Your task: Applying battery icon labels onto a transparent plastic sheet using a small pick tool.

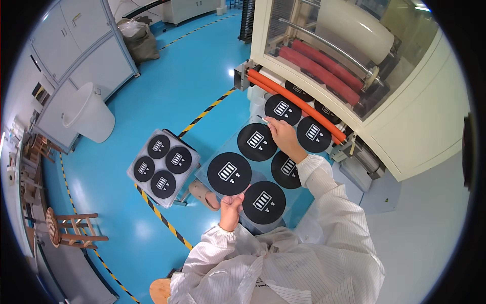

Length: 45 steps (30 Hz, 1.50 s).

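A clear plastic film [215, 158] with several black discs comes out of the machine toward me. Each disc, such as the nearest black disc [264, 202], bears white block-and-dot marks. My left hand [231, 214] is closed on the film's near edge, between two discs. Over the film, close to the orange roller, my right hand [286, 138] is closed with its fingertips at a gap between discs; what they pinch is too small to make out. To the left, a stack of cut sheets [162, 170] with similar black discs lies on a low stand.
The cream machine [405, 126] stands at the right with an orange roller [293, 104] and red rollers [321, 71] behind its window. A white bin [91, 114], a wooden stool [76, 228] and a grey sack [139, 43] stand on the blue floor [177, 76]. My shoe [203, 195] is beneath the film.
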Tool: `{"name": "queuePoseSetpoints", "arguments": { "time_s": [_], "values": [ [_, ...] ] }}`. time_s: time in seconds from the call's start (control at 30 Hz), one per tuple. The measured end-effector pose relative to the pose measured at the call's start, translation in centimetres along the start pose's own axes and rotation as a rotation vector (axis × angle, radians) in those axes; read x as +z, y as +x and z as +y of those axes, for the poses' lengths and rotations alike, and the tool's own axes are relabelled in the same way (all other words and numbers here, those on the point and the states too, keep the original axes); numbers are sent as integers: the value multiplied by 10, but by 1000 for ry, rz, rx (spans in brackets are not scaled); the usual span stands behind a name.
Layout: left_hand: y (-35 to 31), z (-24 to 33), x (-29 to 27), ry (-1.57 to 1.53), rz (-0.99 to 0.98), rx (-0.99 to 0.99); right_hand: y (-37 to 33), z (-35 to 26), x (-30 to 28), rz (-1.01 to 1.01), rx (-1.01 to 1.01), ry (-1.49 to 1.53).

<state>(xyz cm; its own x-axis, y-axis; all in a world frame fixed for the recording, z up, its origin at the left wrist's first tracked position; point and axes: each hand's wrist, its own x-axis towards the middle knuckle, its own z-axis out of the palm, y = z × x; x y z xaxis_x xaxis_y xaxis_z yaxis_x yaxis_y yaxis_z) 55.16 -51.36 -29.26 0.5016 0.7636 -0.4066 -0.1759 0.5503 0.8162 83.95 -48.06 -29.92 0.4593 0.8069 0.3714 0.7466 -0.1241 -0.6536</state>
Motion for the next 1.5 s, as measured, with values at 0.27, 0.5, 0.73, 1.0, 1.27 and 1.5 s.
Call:
{"name": "queuePoseSetpoints", "arguments": {
  "time_s": [0.27,0.5,0.73,1.0,1.27,1.5],
  "values": [
    [-8,29,17,10,0,-52,18,10,23,-10,-69,-70],
    [-11,39,26,61,39,-12,42,2,18,-256,-24,-183],
    [-12,38,21,-8,21,30,-1,23,-57,-409,-91,-139],
    [-2,28,11,-110,51,-67,-106,55,-198,-736,389,-35],
    [-4,36,22,-94,32,-6,-148,77,-152,-199,429,702],
    [-5,25,13,-138,68,-80,-127,31,-175,-215,660,1009]
  ]
}}
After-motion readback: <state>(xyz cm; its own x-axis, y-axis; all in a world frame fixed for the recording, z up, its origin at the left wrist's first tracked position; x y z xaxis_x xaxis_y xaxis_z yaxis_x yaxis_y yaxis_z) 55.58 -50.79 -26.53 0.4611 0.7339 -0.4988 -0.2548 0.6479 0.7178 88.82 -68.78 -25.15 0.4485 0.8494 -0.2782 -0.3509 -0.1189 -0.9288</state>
